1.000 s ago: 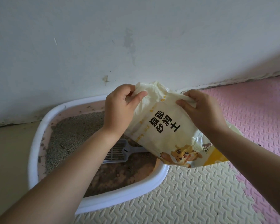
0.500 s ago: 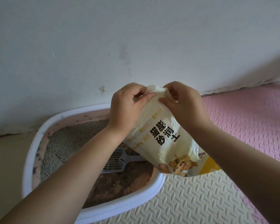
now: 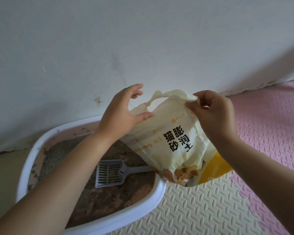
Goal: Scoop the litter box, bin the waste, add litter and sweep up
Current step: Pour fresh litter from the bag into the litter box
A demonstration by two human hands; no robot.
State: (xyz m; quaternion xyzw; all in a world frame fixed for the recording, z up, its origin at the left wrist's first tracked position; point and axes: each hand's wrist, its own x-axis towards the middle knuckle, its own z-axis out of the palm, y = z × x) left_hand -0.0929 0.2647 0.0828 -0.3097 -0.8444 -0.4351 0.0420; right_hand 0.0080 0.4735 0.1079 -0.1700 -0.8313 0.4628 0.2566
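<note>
Right fingers point(image 3: 200, 96) pinch the litter bag point(image 3: 173, 133) at its top (left fingers point(image 3: 136, 88) relaxed alongside).

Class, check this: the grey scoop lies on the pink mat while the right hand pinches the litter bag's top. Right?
No. The head view shows the scoop lying inside the litter box, on the litter; the rest holds.

Scuffed white wall point(image 3: 143, 39); cream, pink foam mats point(image 3: 202, 209).

Litter bag point(image 3: 176, 145) reads "膨润土猫砂".
</note>
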